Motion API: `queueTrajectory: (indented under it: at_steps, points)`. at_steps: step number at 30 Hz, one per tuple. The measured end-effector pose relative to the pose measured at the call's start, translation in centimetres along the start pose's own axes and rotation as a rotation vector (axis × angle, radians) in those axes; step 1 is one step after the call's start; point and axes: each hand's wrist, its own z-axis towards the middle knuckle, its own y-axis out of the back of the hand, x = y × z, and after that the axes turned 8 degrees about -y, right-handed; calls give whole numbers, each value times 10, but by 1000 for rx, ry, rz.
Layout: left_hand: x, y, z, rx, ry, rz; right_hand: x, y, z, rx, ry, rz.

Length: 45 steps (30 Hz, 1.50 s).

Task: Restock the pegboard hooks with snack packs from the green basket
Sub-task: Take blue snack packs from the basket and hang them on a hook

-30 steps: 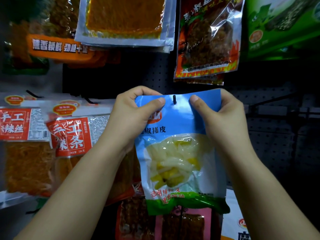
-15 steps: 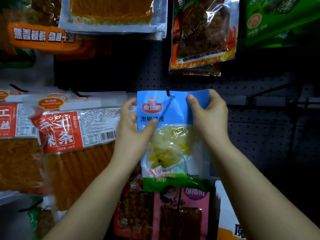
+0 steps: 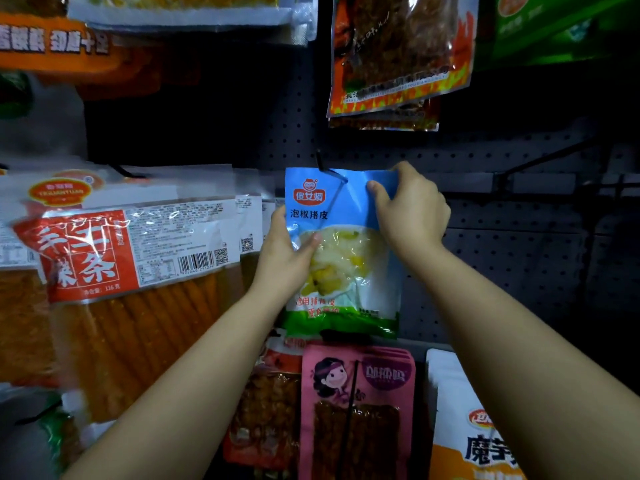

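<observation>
Pouch (image 3: 341, 251) of pickled snack hangs on hook (image 3: 320, 161), board centre. Light, floppy, slick film. My right hand (image 3: 412, 209) pinches its stiffer top seal at 1 o'clock; left hand (image 3: 284, 258) grips its 9 o'clock edge.

Backdrop: dark grey perforated pegboard panel (image 3: 502, 258), holes in a regular grid, filling the wall behind the display. Bare section at right, crossed by a horizontal rail (image 3: 540, 183) with a pale strip along it. Lighting dim and uneven; upper middle and right edge in deep shadow. No floor or window in view.
</observation>
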Motion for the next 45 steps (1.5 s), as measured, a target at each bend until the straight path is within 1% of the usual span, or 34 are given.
queueTrajectory:
  at_steps: [2,3,6,9,12,16,20,23,26,28,31,35,38,40,42,45]
  points:
    - [2,-2,-2,-11,-3,-10,-5,-5,0,-10,20,-43]
    - [4,-3,-5,-20,1,-20,-8,-7,-1,0,-5,-23]
    - [12,-6,-21,-26,14,2,-23,-11,-19,49,-128,130]
    - [23,-8,-45,-2,-12,60,-41,-16,-53,98,-158,295]
    - [32,-13,-66,-29,33,82,-56,-18,-87,166,-181,441]
    - [42,-20,-77,-43,43,99,-71,-26,-113,234,-228,438]
    - [51,-24,-85,-13,174,45,-79,-30,-126,244,-394,452]
    - [62,-22,-109,0,279,-61,-84,-25,-143,313,-541,538]
    - [72,-10,-143,34,381,-166,-89,-10,-167,370,-631,618]
    - [75,2,-174,89,433,-210,-94,5,-189,403,-653,639]
    - [68,12,-226,198,451,-225,-107,39,-233,424,-647,614]
    - [48,3,-296,415,488,-224,-139,105,-313,473,-690,539]
    - [30,-16,-347,583,462,-252,-174,160,-375,473,-831,437]
    - [20,-36,-381,701,469,-270,-200,197,-414,422,-953,367]
    - [12,-61,-412,782,492,-317,-226,231,-447,350,-1058,284]
    - [2,-101,-465,901,524,-361,-268,278,-495,309,-1214,179]
